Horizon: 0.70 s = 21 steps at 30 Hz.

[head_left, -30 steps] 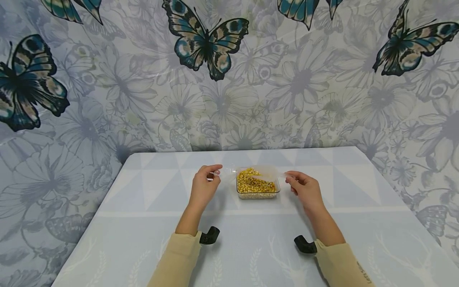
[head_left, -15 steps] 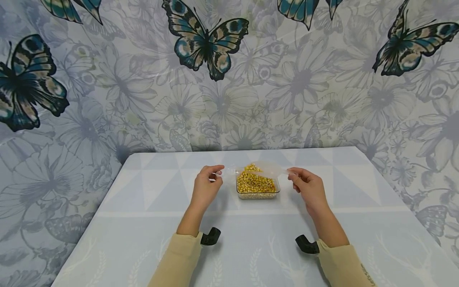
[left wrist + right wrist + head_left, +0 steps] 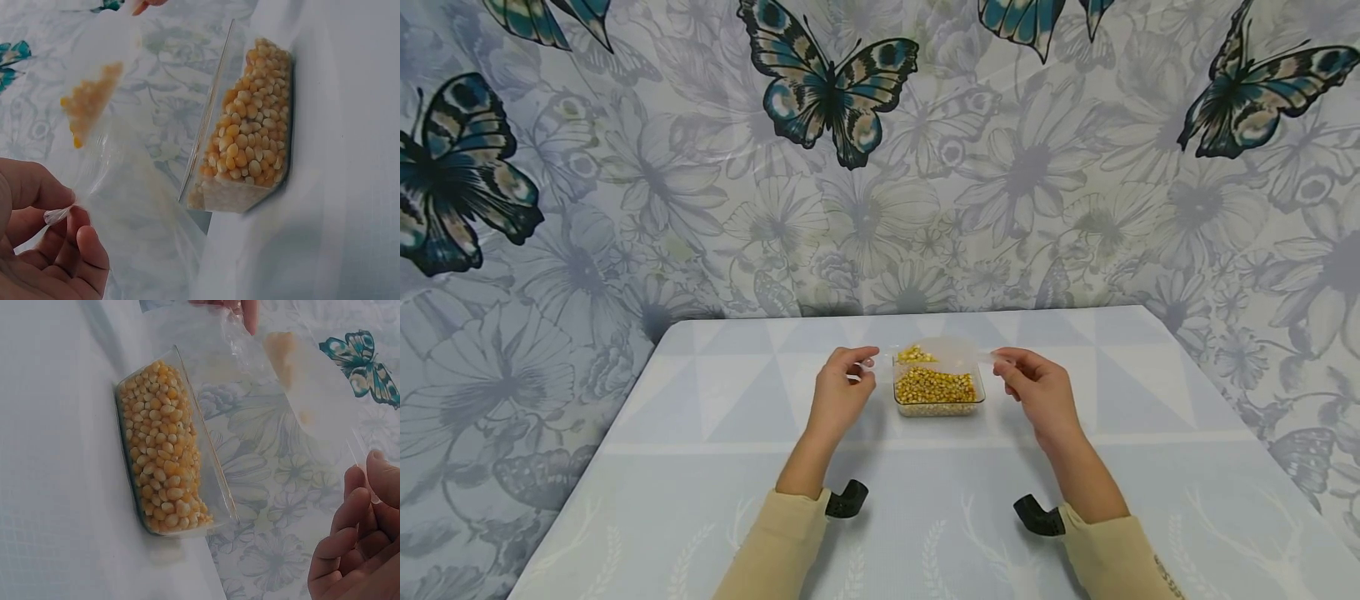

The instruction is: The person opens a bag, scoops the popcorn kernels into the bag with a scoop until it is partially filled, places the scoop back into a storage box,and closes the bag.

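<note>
A clear rectangular container [image 3: 940, 410] stands on the table, largely filled with yellow corn kernels [image 3: 936, 387]. Above its back rim hangs a translucent plastic bag [image 3: 958, 353] with some kernels in it, seen through the film in the left wrist view. My left hand [image 3: 842, 392] pinches a gathered, crinkled edge of the bag between thumb and fingers, left of the container. On the other side, my right hand [image 3: 1039, 390] pinches the bag's opposite edge [image 3: 356, 450] with thumb and forefinger. The film stretches between both hands.
The table [image 3: 925, 500] has a pale triangle-and-leaf cover. Behind it hangs a floral cloth [image 3: 880, 208] with butterflies. Black curved mounts [image 3: 847, 499] sit at both wrists, by the beige sleeves [image 3: 775, 550].
The bag has shifted and tilted over the container, the kernel heap behind it looking smaller now. My left hand moved slightly right; my right hand went up and right, then back left.
</note>
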Each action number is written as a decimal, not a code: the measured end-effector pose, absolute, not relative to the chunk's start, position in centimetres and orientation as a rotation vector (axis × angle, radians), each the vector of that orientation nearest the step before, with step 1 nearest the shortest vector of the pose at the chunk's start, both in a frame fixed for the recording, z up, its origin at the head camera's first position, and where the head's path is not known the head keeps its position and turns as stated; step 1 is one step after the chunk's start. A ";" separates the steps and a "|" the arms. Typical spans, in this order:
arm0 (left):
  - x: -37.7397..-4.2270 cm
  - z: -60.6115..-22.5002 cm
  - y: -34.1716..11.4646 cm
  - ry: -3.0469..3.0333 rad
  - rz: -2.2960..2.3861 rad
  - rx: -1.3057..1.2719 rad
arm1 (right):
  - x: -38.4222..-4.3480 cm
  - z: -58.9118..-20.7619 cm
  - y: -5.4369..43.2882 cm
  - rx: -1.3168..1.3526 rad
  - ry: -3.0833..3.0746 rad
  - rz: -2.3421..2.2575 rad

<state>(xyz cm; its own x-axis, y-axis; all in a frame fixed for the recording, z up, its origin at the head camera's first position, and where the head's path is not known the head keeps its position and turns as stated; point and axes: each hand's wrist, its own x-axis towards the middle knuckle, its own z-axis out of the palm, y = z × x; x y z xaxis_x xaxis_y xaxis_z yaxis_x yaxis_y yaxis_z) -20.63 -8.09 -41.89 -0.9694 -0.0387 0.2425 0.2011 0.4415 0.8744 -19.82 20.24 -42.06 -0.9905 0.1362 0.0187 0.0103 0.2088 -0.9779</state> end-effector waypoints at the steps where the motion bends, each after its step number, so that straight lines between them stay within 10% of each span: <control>1: -20.6 -41.9 -8.0 -2.465 -1.540 -0.146 | -19.8 -42.0 20.1 -0.138 -2.367 1.899; 21: -20.1 -42.1 -6.8 -2.449 -1.485 -0.236 | -18.8 -41.1 18.8 0.003 -2.400 1.672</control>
<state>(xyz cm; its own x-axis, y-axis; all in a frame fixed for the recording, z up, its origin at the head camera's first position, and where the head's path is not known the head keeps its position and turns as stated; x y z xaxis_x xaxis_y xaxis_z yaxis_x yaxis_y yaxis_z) -20.11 -6.82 -42.14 -0.9510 0.0005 0.3090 0.2742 0.4623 0.8432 -18.77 18.84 -41.07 -0.9766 0.1210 0.1778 -0.1248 0.3544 -0.9267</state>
